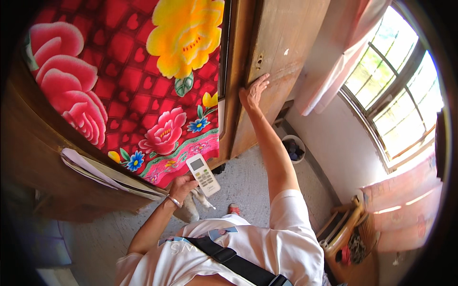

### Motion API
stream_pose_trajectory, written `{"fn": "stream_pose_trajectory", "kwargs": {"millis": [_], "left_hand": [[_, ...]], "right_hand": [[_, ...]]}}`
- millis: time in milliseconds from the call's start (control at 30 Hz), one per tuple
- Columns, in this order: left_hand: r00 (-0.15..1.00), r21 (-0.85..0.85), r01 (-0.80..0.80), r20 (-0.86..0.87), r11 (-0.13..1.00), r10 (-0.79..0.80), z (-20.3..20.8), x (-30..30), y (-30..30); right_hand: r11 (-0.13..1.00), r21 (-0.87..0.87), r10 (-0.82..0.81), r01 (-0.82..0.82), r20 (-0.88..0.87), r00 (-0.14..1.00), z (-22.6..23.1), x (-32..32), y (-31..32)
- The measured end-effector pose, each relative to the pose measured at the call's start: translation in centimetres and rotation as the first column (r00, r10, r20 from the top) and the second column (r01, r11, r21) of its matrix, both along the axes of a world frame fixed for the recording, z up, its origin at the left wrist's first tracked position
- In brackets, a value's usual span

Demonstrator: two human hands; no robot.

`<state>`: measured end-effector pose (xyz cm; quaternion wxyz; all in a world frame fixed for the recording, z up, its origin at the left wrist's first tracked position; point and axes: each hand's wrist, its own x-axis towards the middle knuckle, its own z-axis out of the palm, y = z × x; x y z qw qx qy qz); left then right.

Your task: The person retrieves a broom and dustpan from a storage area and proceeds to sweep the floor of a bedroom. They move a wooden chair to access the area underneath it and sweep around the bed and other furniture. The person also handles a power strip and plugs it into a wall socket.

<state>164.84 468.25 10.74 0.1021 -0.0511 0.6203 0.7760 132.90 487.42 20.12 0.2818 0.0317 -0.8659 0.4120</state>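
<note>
Head view: the left hand (182, 187) is closed around the lower end of a white remote control (203, 174), thumb and fingers pinching its body, a bangle at the wrist. The remote control has a small grey screen at its top and rows of buttons below; it is held above the floor (248, 183), just beside the lower corner of the bed (43, 143), its top end overlapping the hanging edge of the red flowered blanket (133, 76). The blanket covers the bed with large pink and yellow blooms. The right hand (253, 91) is spread flat, fingers extended, pressed against the wooden door (281, 52) of a cabinet that stands at the bed's far edge. On the floor near the foot of the door sits a round bucket (293, 148) with dark things inside. Pink curtains (343, 52) hang by a barred window (400, 95) on the right, and a wooden chair (346, 233) stands below it.
</note>
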Motion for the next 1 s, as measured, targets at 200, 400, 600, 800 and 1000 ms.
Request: {"fn": "stream_pose_trajectory", "kwargs": {"millis": [200,400,600,800,1000], "left_hand": [[0.997,-0.093,-0.06,0.035,0.994,0.064,1.0,-5.1,4.7],[0.993,-0.205,-0.07,-0.107,0.976,0.048,4.3,-15.3,11.0],[0.938,0.06,-0.198,-0.278,0.978,0.207,9.6,-27.9,18.6],[0.841,0.386,-0.443,-0.131,0.809,0.524,15.9,-37.6,20.6],[0.641,0.36,-0.734,0.086,0.577,0.762,18.8,-39.9,20.9]], "right_hand": [[0.978,-0.119,0.184,-0.173,0.084,0.979,-0.4,3.5,3.9],[0.812,-0.359,0.496,-0.461,0.007,0.869,-0.9,7.1,15.6],[0.803,-0.463,0.484,-0.376,0.138,0.864,-0.6,9.4,28.1],[0.789,-0.451,0.513,-0.418,0.107,0.852,0.4,9.2,32.4],[0.774,-0.514,0.498,-0.37,0.133,0.857,0.2,9.8,31.7]]}}
